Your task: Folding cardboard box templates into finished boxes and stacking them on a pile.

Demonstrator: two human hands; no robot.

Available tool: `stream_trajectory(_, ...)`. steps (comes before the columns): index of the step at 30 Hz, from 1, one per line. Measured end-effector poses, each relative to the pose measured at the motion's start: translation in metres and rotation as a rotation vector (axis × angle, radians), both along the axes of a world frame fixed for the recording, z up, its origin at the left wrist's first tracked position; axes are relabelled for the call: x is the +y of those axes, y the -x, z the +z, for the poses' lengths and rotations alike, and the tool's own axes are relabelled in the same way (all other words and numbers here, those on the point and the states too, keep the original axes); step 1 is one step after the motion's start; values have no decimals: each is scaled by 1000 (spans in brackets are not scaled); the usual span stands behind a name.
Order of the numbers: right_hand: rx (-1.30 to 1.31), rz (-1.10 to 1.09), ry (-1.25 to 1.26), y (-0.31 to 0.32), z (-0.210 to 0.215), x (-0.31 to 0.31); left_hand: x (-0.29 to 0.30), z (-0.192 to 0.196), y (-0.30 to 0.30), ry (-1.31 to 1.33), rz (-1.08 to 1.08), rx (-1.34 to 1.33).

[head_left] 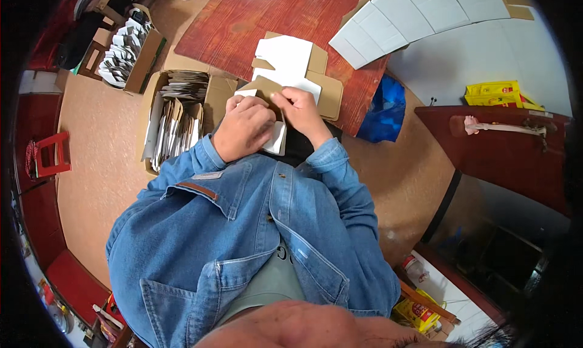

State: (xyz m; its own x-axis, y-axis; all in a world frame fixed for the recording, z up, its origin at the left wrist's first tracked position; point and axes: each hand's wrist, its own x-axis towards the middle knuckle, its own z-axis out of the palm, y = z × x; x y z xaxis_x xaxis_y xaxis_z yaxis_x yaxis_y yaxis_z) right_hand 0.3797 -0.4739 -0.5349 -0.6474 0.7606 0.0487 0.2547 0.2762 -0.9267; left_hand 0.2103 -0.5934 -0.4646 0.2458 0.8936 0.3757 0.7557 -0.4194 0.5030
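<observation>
Head view. The left hand (246, 126) curls its grip around a partly folded cardboard carton (277, 138) at the near side of the red wooden tabletop (243, 26); the right hand (302, 111) pinches its brown flap. Folding appears in hand; the next crease likely calls for steady thumb pressure.

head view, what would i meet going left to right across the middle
Red stool → open cardboard box of folded cartons → left hand → right hand → blue plastic bag → yellow packets
</observation>
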Motion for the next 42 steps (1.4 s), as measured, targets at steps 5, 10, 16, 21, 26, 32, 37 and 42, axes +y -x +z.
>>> stream_trajectory(5, 201, -103, 136, -11, 3, 0, 0, 0, -10, 99, -125, 154)
stream_trajectory(10, 139, -161, -17, -16, 10, -5, 0, -2, -11, 137, -145, 151)
stream_trajectory(16, 121, -167, -15, -19, 19, -4, -3, 6, -15, 128, -148, 244)
stream_trajectory(21, 159, -205, -14, -25, 20, -4, -5, 6, -11, -36, 61, 267)
stream_trajectory(26, 130, -274, -181, -22, 17, -19, -12, -2, -8, -87, 96, 149)
stream_trajectory(32, 96, -336, -131, -29, 6, -27, -13, 1, 8, -12, 216, -136)
stream_trajectory(37, 211, -354, -108, -27, 4, -33, -15, -13, 16, 186, 31, -186)
stream_trajectory(42, 156, -197, -409, -31, 10, -32, -6, -40, 23, 283, -77, -407)
